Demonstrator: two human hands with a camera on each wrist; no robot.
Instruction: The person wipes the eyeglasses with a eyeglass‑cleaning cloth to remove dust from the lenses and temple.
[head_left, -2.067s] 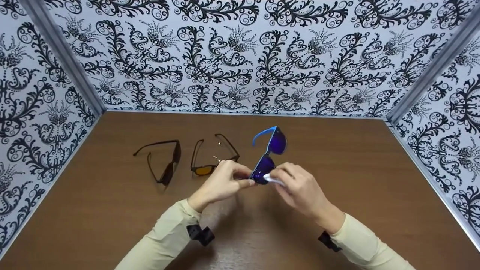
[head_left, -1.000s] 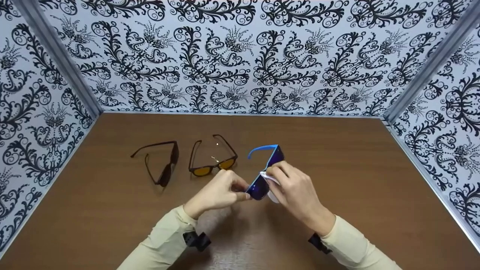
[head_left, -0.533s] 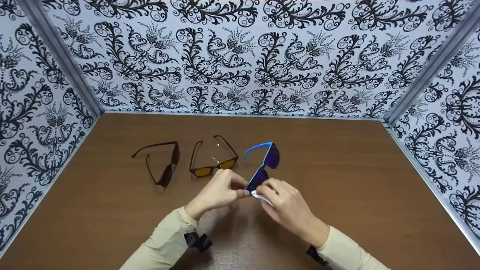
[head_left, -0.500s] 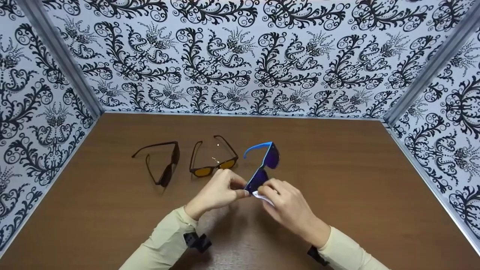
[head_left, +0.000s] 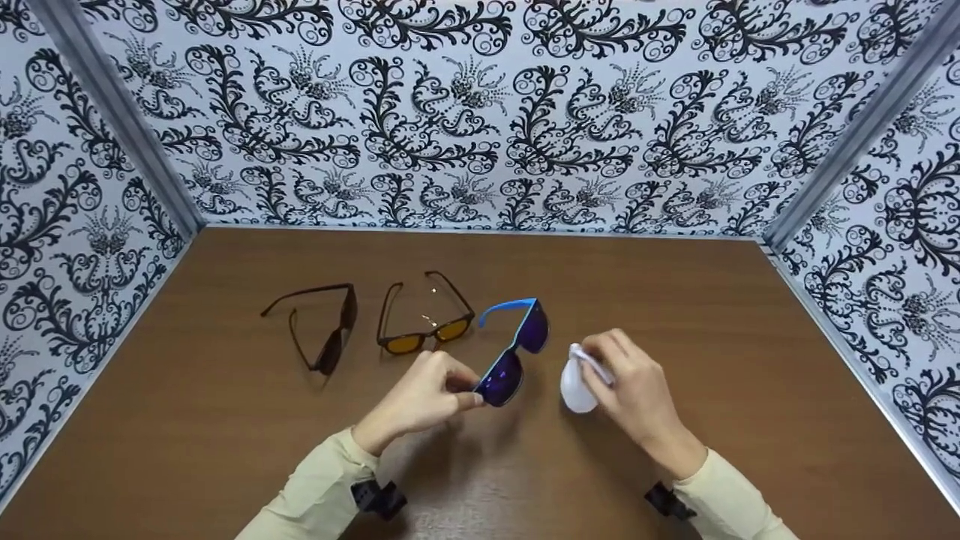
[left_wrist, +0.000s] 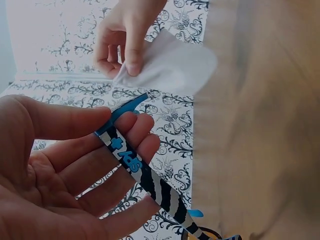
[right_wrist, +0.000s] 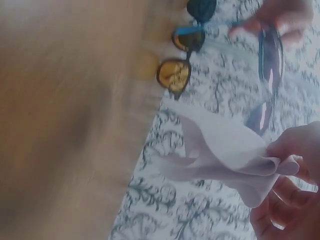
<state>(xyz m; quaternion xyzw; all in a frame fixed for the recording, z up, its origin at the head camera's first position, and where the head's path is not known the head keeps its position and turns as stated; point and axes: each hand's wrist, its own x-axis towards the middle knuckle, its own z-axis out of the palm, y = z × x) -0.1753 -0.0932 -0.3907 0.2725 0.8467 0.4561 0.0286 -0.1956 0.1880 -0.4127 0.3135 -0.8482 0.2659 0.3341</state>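
Blue-framed sunglasses (head_left: 501, 379) with dark purple lenses are held up by my left hand (head_left: 420, 394), which pinches one end of the frame near the hinge. In the left wrist view, the zebra-striped temple (left_wrist: 155, 185) runs down past the fingers of that hand. My right hand (head_left: 634, 390) pinches a white cloth (head_left: 577, 388) between thumb and fingers, and the cloth hangs in folds. It is apart from the lenses, to their right. Folds of the cloth (right_wrist: 225, 150) show in the right wrist view, with the sunglasses behind it.
Glasses with orange lenses (head_left: 405, 344) lie on the brown table (head_left: 675, 300), just beyond my left hand. Farther left are dark sunglasses (head_left: 330, 352) with their temples spread. Patterned walls (head_left: 480, 112) stand at the back and both sides.
My right hand has drawn the cloth away from the lens to the right, and the cloth now hangs loose. The blue sunglasses have shifted slightly left and down, still in my left hand.
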